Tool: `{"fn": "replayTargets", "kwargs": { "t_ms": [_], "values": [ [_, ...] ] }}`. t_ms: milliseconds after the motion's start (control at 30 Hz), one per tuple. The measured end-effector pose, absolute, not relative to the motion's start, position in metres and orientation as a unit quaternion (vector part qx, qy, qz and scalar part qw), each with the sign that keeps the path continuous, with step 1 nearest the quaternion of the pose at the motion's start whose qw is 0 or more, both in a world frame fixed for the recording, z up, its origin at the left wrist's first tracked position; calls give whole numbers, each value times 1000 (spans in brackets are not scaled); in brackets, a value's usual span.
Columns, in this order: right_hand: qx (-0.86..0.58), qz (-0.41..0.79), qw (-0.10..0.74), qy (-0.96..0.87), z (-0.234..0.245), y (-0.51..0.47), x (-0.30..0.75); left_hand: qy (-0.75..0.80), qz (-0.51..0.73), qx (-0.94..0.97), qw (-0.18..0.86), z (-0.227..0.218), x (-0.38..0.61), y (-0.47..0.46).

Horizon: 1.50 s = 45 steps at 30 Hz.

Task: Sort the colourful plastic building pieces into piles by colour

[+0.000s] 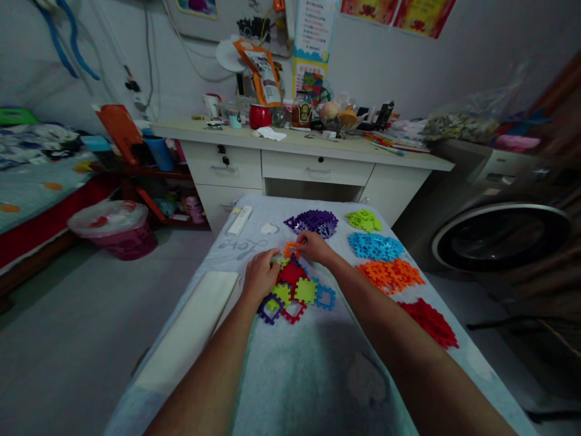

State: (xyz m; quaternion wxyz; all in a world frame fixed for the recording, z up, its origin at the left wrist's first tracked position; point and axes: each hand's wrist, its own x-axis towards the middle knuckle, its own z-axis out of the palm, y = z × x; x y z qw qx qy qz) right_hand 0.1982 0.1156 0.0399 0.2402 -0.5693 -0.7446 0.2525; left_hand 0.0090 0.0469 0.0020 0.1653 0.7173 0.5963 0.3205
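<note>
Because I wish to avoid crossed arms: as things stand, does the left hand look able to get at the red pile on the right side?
Probably not directly: the right forearm lies between the left hand and the red pile, so a reach would likely cross that arm.

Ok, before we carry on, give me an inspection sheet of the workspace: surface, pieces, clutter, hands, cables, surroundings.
Surface: pale cloth with grey lettering.
Pieces: purple pile at the far side; lime pile, blue pile, orange pile and red pile down the right; mixed cluster nearer.
Clutter: white remote-like item, long white slab, both left.
Hands: right hand pinches an orange piece; left hand at the cluster, grip unclear.
Cables: grey cable on the wall.
Surroundings: crowded desk ahead, washing machine right, pink bin left.
</note>
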Motion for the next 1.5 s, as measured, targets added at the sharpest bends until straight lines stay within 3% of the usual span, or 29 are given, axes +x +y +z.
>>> {"fn": "replayTargets", "kwargs": {
  "t_ms": [167,367,767,1233,1367,1500],
  "values": [
    [-569,295,311,-702,65,105,248,582,322,728,166,-3,7,50],
    [-607,318,309,-660,100,71,351,564,313,746,166,-3,7,51],
    [-687,258,219,-643,93,18,435,566,307,745,172,-3,6,51],
    [-754,-52,-22,-655,94,8,400,568,310,742,175,-4,6,53],
    [-759,-79,30,-646,101,0,375,574,309,737,179,-3,7,52],
    [-689,11,103,-717,96,-11,322,575,310,735,180,1,8,50]
  ]
}}
